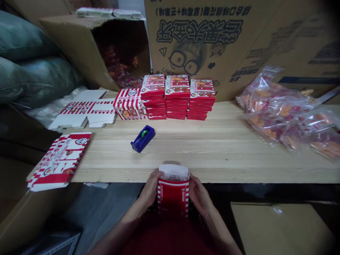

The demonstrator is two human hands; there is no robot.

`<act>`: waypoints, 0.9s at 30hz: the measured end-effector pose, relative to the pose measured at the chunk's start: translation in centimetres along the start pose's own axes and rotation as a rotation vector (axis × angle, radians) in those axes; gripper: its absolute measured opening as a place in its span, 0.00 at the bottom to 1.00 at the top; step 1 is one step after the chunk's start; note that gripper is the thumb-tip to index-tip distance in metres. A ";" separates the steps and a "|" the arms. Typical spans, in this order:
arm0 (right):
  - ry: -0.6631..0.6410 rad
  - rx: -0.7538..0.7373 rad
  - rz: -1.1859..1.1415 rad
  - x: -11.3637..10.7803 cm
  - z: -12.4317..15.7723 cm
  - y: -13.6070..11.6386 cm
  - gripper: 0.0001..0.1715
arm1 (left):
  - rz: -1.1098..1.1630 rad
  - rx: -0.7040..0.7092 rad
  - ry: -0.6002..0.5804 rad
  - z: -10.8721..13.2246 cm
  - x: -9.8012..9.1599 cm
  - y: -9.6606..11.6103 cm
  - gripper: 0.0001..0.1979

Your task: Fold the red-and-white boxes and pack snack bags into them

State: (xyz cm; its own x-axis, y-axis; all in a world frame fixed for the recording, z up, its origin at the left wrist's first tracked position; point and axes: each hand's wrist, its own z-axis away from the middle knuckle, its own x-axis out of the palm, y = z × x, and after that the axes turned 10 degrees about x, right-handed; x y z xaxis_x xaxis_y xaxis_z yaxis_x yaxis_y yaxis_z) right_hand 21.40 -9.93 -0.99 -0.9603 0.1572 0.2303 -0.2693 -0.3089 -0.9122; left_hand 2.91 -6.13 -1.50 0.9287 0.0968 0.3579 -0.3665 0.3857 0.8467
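Between my two hands is a red and white striped carton (pixel 173 196), held at the front edge of the table. Its white top flap stands up, and clear plastic wrapping shows inside the mouth. My left hand (pixel 152 187) grips the carton's left side, with the fingers partly hidden. On the right side my right hand (pixel 199 193) is closed against it. A blue tape dispenser (pixel 143 139) with a green roll lies on the table ahead of my left hand. Beyond it stand stacks of filled cartons (pixel 177 95).
Flattened cartons (pixel 61 159) lie at the left table edge, more flat cartons (pixel 85 108) behind them. Clear bags (pixel 284 109) of orange-brown pieces are heaped on the right. Large cardboard boxes (pixel 212 42) form the back. An open box (pixel 79 42) stands at back left.
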 end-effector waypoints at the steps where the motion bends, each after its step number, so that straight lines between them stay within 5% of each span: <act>1: 0.000 -0.009 0.029 -0.4 0.9 -0.6 0.29 | 0.001 0.022 0.010 0.0 0.4 0.3 0.12; 7: -0.142 0.038 0.074 -2.3 4.9 -3.6 0.28 | 0.081 0.072 -0.035 0.3 2.5 2.5 0.07; 14: 0.018 0.212 -0.057 -1.1 0.0 -1.0 0.16 | 0.179 -0.050 -0.089 0.1 0.4 1.1 0.17; 20: -0.092 0.241 -0.191 -1.9 -2.0 0.3 0.09 | 0.063 0.023 -0.396 -0.3 -1.6 1.4 0.15; 27: -0.223 0.165 -0.041 -3.3 -1.0 -0.1 0.17 | -0.161 0.156 -0.414 -1.0 -2.6 1.2 0.15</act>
State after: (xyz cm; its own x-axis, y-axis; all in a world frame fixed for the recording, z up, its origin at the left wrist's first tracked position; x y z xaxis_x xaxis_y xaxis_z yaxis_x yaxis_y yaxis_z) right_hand 24.65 -9.49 -2.03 -0.9358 -0.0318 0.3511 -0.2985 -0.4582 -0.8372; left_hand 0.12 -4.97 -1.81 0.8858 -0.3390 0.3168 -0.2527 0.2201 0.9422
